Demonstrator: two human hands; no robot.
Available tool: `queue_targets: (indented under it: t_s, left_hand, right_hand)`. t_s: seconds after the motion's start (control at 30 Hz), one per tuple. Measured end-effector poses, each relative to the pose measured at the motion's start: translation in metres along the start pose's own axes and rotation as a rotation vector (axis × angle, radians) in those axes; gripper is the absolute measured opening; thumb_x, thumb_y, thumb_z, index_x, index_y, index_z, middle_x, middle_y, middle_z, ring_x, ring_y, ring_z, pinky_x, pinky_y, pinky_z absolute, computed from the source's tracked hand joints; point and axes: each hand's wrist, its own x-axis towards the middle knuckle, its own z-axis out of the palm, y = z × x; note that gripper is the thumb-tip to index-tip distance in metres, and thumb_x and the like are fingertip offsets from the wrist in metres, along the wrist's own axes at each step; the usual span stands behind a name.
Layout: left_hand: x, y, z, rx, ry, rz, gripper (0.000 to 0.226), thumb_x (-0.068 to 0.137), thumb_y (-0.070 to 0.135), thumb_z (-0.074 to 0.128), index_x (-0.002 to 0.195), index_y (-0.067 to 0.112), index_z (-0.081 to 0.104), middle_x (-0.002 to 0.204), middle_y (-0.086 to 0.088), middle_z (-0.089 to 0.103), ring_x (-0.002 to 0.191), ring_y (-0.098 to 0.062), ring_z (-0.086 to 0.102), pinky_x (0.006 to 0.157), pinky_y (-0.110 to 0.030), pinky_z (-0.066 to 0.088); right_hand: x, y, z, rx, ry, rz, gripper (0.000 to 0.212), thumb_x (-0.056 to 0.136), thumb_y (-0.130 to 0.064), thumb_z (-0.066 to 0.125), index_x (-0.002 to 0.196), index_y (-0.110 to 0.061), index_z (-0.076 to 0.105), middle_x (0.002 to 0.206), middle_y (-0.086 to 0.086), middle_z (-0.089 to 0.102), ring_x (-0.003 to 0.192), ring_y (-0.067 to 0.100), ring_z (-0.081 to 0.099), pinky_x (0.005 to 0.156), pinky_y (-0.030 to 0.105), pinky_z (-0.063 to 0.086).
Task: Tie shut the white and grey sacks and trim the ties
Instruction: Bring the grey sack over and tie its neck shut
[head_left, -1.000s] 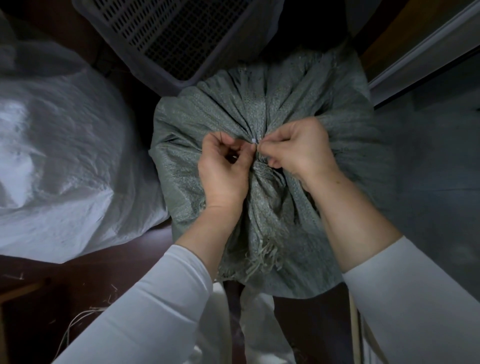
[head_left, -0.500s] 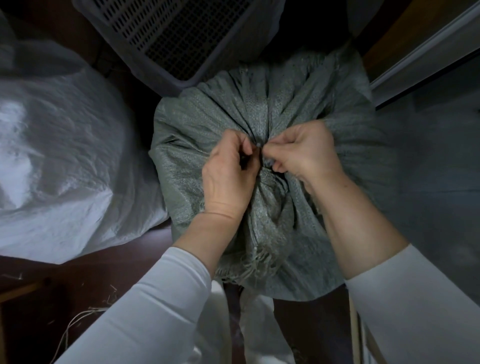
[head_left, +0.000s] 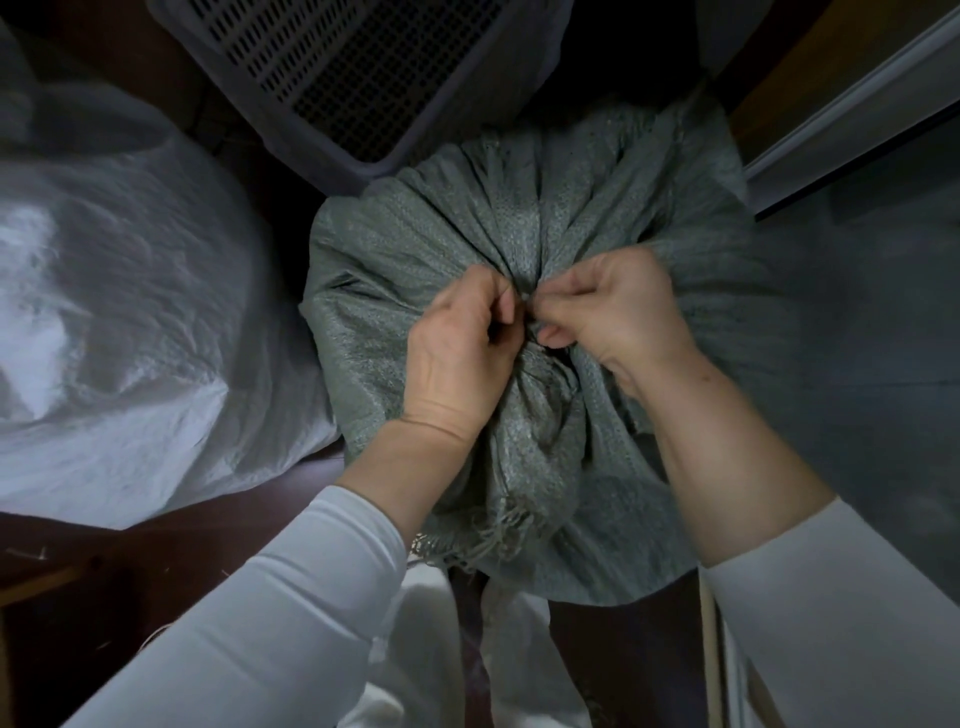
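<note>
dark floor (head_left: 156, 571) | left hand (head_left: 457, 353), right hand (head_left: 618, 317) curled, pinching grey sack (head_left: 415, 249) neck

We see the grey sack (head_left: 415, 249) in the middle, woven and full, its mouth gathered into tight pleats at a neck. Its frayed edge (head_left: 483, 540) droops toward six o'clock. The white sack (head_left: 130, 338) lies at nine o'clock, just beside it, bulging and creased.

Grey sack (head_left: 415, 249) hemmed: white sack (head_left: 130, 364) left, slotted crate (head_left: 353, 67) beyond, panel (head_left: 857, 338) right; floor (head_left: 130, 582) gap near-left.
</note>
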Motion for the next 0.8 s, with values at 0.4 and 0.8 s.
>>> queue_targets:
  t_s: [0.4, 0.8]
  left_hand:
    - [-0.003, -0.002, 0.000, -0.100, -0.042, -0.099, 0.031, 0.076, 0.010, 0.064, 0.079, 0.025, 0.037, 0.079, -0.009, 0.068, 0.075, -0.025, 0.067, 0.068, -0.038, 0.049]
    - [-0.018, 0.005, 0.001, -0.187, -0.054, -0.168, 0.036, 0.069, 0.013, 0.068, 0.080, 0.030, 0.037, 0.094, -0.005, 0.068, 0.091, -0.021, 0.066, 0.080, -0.034, 0.052]
  right_hand:
    - [-0.015, 0.009, 0.009, 0.076, 0.112, -0.063, 0.035, 0.075, 0.004, 0.065, 0.071, -0.028, 0.051, 0.067, -0.001, 0.060, 0.064, 0.019, 0.061, 0.077, 0.048, 0.057]
    - [-0.006, -0.001, 0.001, -0.099, -0.007, -0.081, 0.029, 0.077, 0.007, 0.058, 0.085, -0.021, 0.061, 0.068, -0.006, 0.059, 0.073, 0.023, 0.065, 0.082, 0.049, 0.056]
